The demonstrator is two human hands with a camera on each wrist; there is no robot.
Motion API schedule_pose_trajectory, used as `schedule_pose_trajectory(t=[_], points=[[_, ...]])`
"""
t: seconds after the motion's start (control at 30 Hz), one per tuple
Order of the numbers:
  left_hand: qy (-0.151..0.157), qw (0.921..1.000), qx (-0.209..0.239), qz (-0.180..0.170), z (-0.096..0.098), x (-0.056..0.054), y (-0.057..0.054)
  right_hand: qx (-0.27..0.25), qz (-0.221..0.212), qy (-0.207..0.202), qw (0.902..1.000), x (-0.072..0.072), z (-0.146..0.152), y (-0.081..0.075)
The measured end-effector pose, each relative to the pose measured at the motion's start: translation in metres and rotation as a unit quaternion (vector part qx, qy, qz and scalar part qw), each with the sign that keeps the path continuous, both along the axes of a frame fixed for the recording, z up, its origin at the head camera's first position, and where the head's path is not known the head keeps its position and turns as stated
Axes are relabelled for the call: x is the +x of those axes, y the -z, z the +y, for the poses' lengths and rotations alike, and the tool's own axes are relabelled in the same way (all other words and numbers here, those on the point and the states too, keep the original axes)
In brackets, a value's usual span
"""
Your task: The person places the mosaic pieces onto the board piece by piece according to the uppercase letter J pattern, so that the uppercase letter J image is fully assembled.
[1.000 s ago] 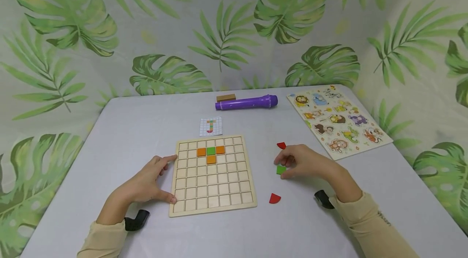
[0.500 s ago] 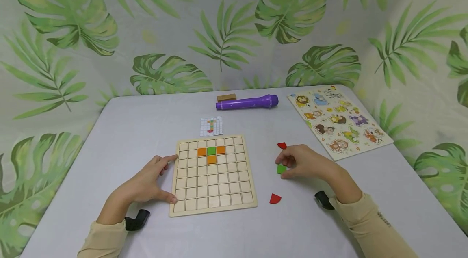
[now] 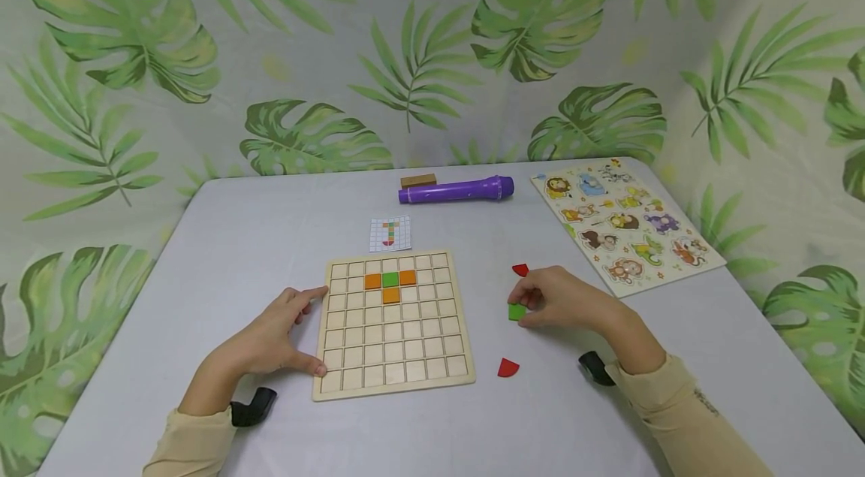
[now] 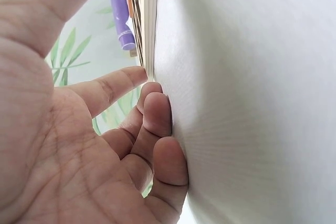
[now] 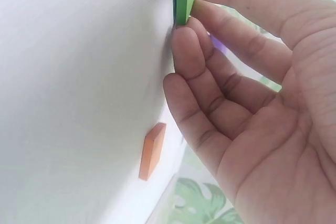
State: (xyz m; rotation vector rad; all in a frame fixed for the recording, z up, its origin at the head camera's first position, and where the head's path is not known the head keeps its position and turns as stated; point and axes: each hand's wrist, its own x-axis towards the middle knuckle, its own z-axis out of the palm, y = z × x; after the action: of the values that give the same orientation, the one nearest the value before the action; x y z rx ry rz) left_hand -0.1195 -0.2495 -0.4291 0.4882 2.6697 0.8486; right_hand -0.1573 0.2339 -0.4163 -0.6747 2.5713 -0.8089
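Note:
My left hand (image 3: 270, 338) rests beside a wooden grid board (image 3: 393, 351), its outstretched thumb and index finger touching the left edge. In the left wrist view the other fingers bend loosely against the table. Several square tiles sit in the board's upper cells: a green tile (image 3: 390, 279) with orange tiles (image 3: 391, 295) left, right and below it. To the right of the board, my right hand (image 3: 564, 298) pinches another green square tile (image 3: 516, 312) between thumb and index finger, low at the tabletop. An orange tile (image 5: 152, 151) lies near that hand in the right wrist view.
Red quarter-round tiles lie right of the board, one nearer (image 3: 508, 367), one farther (image 3: 520, 269). Behind the board are a printed pattern card (image 3: 390, 234), a purple tube-like stick (image 3: 456, 191) and a wooden block (image 3: 418, 180). An animal puzzle board (image 3: 625, 225) lies at back right.
The right hand's green tile has shifted very slightly left, with the fingers close around it. The left hand and the board have stayed put.

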Motion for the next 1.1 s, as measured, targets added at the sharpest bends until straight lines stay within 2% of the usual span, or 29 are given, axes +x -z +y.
schedule_pose_trajectory(t=[0.53, 0.87, 1.1], points=[[0.001, 1.0, 0.004, 0.006, -0.001, -0.001, -0.001, -0.008, 0.059, -0.038, 0.9975, -0.014, -0.038, -0.01], [-0.002, 1.0, 0.005, 0.004, -0.001, -0.001, -0.001, -0.021, 0.063, -0.072, 0.9952, -0.021, -0.074, -0.016], [-0.004, 1.0, 0.004, -0.002, -0.001, 0.0, 0.001, -0.023, 0.055, -0.076, 0.9953, -0.024, -0.096, -0.021]])
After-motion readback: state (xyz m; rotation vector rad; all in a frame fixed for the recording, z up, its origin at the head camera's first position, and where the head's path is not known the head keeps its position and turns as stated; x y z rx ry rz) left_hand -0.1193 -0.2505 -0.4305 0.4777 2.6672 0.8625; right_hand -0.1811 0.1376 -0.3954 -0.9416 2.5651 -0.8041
